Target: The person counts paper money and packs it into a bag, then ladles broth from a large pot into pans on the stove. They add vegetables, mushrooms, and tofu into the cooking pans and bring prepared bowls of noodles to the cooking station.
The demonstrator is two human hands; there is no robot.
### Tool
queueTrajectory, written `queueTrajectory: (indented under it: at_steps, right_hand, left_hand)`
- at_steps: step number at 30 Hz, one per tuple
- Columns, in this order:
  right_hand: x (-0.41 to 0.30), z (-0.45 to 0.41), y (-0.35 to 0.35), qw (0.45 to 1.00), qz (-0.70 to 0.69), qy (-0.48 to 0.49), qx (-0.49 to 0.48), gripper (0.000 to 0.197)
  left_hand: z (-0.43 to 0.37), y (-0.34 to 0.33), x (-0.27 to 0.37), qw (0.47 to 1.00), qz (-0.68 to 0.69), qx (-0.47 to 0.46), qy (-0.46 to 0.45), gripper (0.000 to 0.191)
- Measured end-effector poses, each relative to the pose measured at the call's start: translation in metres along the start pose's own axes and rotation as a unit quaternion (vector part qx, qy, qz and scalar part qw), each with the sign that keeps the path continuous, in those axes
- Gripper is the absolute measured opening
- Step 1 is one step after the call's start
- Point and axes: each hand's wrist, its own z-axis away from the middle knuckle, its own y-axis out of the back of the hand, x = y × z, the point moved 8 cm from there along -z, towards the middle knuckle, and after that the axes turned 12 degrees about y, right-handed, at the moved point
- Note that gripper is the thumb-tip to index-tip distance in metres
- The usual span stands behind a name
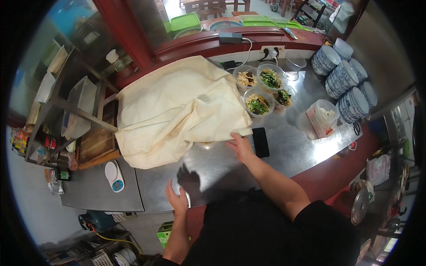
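Note:
A large cream cloth (173,106) lies rumpled over the left part of the steel worktop (213,176), with the rim of a dish just showing under its front edge. At the cloth's front right corner is my right hand (240,146), its fingertips at the hem; whether they pinch it I cannot tell. My left hand (177,198) hovers over the worktop's front edge, fingers apart and holding nothing. Right of the cloth stand several clear plastic bowls of food, among them a bowl with chopped greens (259,103). A black phone (261,142) lies beside my right hand.
Stacks of blue-and-white bowls (342,77) stand at the back right, near a clear plastic container (322,118). A kitchen scale (114,176) sits on the left counter beside a metal rack (83,116). A power adapter (230,38) rests on the red window ledge.

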Motion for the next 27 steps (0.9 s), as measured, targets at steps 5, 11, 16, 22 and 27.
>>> queueTrajectory:
  at_steps: [5, 11, 16, 22, 27]
  right_hand:
    - [-0.058, -0.009, -0.095, 0.962, 0.107, 0.233, -0.098, 0.049]
    - [-0.103, -0.034, -0.257, 0.849, 0.41, 0.285, -0.175, 0.044]
    - [-0.063, -0.021, -0.389, 0.812, 0.405, 0.353, -0.228, 0.043]
    - [0.077, 0.108, -0.39, 0.561, 0.413, 0.363, -0.618, 0.041]
    - [0.008, 0.047, -0.215, 0.816, 0.402, 0.256, -0.328, 0.036]
  left_hand:
    - [-0.061, 0.004, 0.06, 0.979, -0.111, 0.025, -0.167, 0.075]
    - [-0.103, -0.012, 0.072, 0.99, 0.057, -0.024, -0.129, 0.085]
    - [-0.158, -0.016, 0.089, 0.961, 0.275, -0.035, 0.004, 0.087]
    - [-0.223, -0.048, -0.014, 0.861, 0.481, -0.072, 0.149, 0.057]
    - [-0.229, -0.053, -0.005, 0.785, 0.531, -0.088, 0.307, 0.03]
